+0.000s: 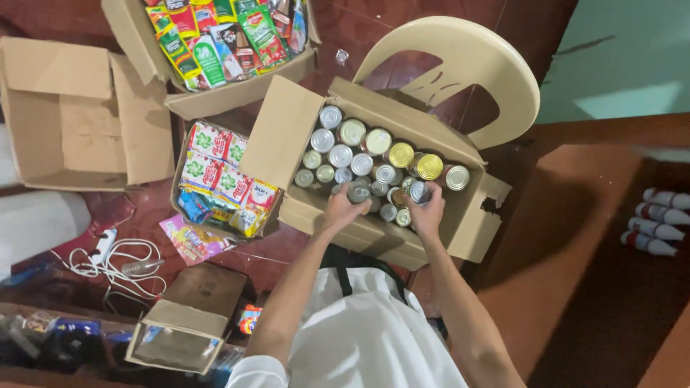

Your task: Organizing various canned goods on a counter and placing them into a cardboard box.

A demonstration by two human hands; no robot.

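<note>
An open cardboard box (460, 226) on a cream plastic chair (496, 79) holds several tin cans with silver and gold lids (363, 147). Both of my hands reach into its near side. My left hand (343, 207) is wrapped around a silver-topped can (359, 192). My right hand (430, 212) grips another small can (420, 192) at the box's front right. My forearms come up from the bottom of the view over my white shirt.
An empty open carton (43, 122) lies at the left. Two more boxes, one at the top (215, 97) and one in the middle (176, 190), hold colourful sachets and packets. A small box (190, 316), a white cable (118, 262) and white pins (658, 223) lie on the red floor.
</note>
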